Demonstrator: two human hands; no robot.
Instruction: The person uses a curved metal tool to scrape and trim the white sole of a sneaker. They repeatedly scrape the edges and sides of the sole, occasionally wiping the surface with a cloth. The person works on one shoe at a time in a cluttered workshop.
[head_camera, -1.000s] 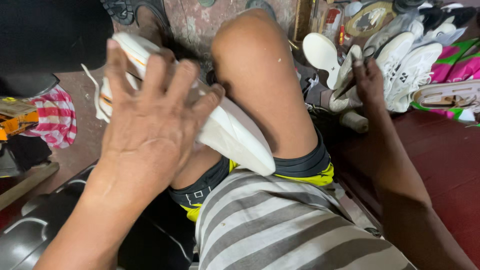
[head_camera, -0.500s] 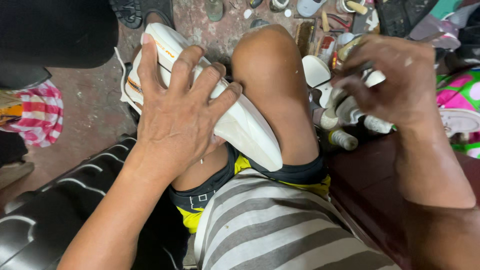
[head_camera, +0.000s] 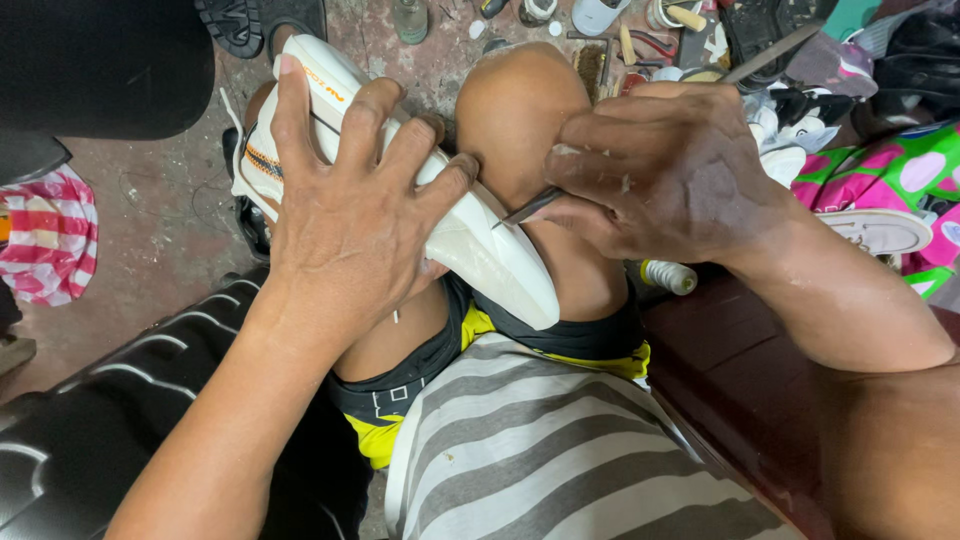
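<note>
The floor (head_camera: 160, 200) was stained concrete, crowded along its far edge with tools, jars and odd shoes. The left hand (head_camera: 350, 220) lay spread across a white shoe (head_camera: 480, 250), fingers splayed over its sole and pressing it down between the person's bare knees, the shoe slanting from upper left to lower right with its orange-trimmed upper facing the floor. The right hand (head_camera: 660, 170) was closed narrowly around a thin metal awl (head_camera: 530, 207), whose tip touched the sole's edge just beside the left little finger. The right knee (head_camera: 520, 110) rose directly behind that point. Below the hands were black-and-yellow shorts and a grey striped shirt (head_camera: 540, 450). To the right sat a white sneaker (head_camera: 880, 230) on pink-and-green cloth (head_camera: 900, 175); to the left, a red checked cloth (head_camera: 50, 235) and a black ribbed seat (head_camera: 110, 420).
</note>
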